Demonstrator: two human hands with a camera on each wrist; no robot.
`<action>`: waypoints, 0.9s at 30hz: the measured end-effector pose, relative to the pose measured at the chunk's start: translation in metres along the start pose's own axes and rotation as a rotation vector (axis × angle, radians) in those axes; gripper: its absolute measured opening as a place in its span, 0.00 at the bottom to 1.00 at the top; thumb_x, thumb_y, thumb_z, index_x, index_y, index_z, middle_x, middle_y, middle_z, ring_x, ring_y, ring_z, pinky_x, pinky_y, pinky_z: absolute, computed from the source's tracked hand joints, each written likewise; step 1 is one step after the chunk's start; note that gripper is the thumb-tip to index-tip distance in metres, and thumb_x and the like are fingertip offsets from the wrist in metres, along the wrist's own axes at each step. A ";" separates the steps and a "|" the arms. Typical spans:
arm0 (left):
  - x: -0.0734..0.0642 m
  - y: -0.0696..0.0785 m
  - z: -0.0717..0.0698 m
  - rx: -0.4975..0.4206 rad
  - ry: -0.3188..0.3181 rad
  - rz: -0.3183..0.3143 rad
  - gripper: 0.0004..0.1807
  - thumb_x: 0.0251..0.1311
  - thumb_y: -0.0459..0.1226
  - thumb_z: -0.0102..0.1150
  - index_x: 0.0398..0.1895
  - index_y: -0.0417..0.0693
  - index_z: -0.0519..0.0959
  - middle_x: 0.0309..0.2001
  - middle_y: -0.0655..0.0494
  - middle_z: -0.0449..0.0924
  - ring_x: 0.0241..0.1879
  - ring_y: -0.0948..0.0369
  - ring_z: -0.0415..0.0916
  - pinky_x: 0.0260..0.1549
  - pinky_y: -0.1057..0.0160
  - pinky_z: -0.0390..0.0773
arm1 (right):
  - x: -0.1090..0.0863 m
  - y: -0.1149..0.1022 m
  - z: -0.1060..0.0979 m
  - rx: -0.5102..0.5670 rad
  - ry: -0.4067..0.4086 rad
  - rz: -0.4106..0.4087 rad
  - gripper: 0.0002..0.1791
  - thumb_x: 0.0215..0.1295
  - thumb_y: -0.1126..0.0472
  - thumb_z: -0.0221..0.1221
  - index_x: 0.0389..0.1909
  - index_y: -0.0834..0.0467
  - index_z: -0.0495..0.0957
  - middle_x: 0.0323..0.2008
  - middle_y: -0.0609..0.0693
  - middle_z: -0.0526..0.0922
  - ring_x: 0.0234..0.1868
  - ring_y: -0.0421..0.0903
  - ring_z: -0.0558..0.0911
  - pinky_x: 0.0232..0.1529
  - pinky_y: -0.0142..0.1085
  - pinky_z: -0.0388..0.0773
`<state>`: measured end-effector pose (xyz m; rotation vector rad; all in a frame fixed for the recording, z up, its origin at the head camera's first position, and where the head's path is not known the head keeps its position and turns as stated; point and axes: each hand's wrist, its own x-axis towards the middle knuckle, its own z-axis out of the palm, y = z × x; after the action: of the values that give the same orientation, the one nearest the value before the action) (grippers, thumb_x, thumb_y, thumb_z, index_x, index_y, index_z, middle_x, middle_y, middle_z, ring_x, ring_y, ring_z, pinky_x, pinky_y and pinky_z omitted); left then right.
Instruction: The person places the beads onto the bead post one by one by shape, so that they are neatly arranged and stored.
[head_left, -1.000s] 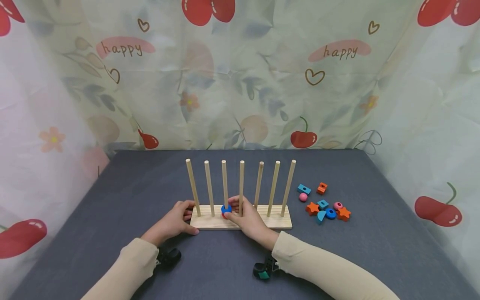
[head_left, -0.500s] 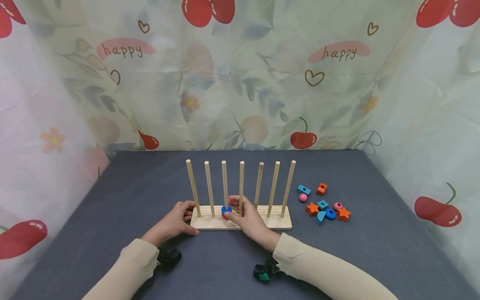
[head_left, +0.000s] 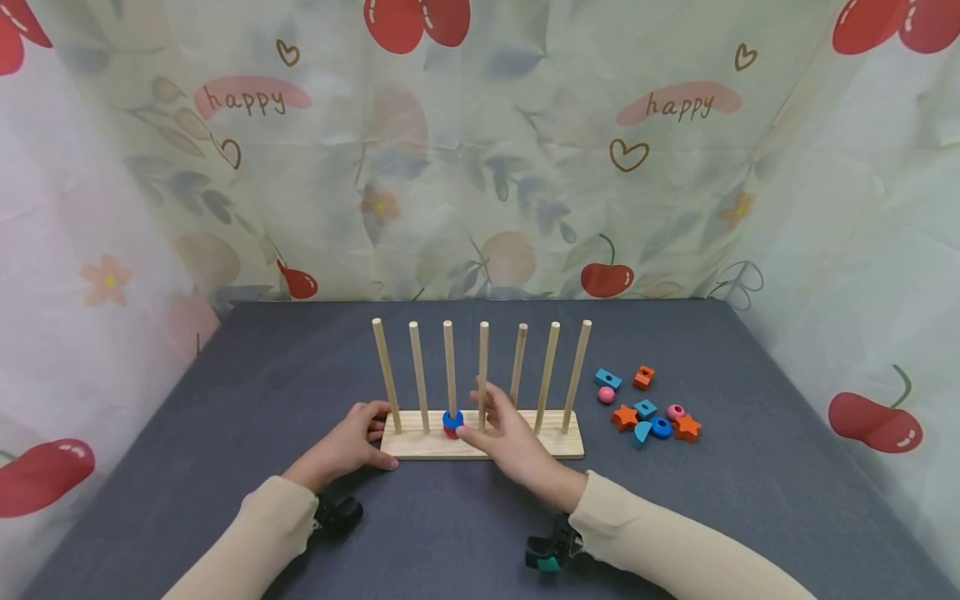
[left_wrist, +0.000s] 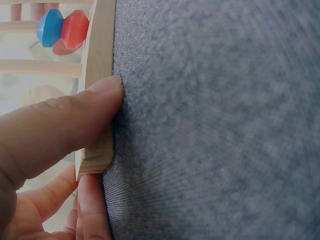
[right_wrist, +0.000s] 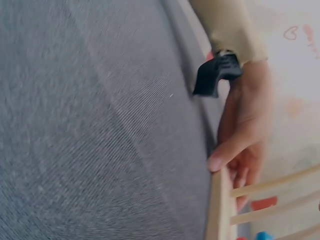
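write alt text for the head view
A person's left grip holds the left end of a wooden rack with seven pegs; the right grip is beside a blue bead stacked on a red bead on the third peg from the left. Loose coloured pieces lie to the right on a dark surface.
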<state>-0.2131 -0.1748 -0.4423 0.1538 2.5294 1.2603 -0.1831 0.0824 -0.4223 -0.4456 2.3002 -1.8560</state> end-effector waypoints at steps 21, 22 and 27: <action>0.002 -0.002 -0.001 -0.018 0.000 0.014 0.46 0.37 0.25 0.77 0.64 0.34 0.65 0.58 0.38 0.59 0.58 0.47 0.67 0.60 0.49 0.71 | -0.033 -0.075 -0.034 -0.030 -0.025 -0.173 0.45 0.64 0.63 0.62 0.75 0.57 0.46 0.74 0.56 0.56 0.75 0.54 0.56 0.73 0.51 0.52; 0.002 -0.002 -0.001 -0.018 0.001 0.016 0.46 0.37 0.25 0.77 0.64 0.34 0.65 0.57 0.38 0.59 0.57 0.47 0.67 0.60 0.49 0.71 | -0.035 -0.077 -0.037 -0.034 -0.023 -0.189 0.44 0.64 0.64 0.62 0.75 0.57 0.48 0.73 0.56 0.57 0.74 0.54 0.56 0.73 0.51 0.52; 0.002 -0.002 0.000 -0.023 0.003 0.013 0.46 0.36 0.25 0.77 0.64 0.33 0.65 0.57 0.39 0.59 0.57 0.48 0.67 0.59 0.49 0.72 | -0.044 -0.083 -0.058 -0.106 0.011 -0.277 0.39 0.65 0.64 0.61 0.73 0.54 0.54 0.71 0.54 0.62 0.72 0.50 0.62 0.71 0.46 0.58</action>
<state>-0.2150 -0.1757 -0.4446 0.1636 2.5195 1.2958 -0.1473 0.1343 -0.3314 -0.8081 2.4583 -1.8580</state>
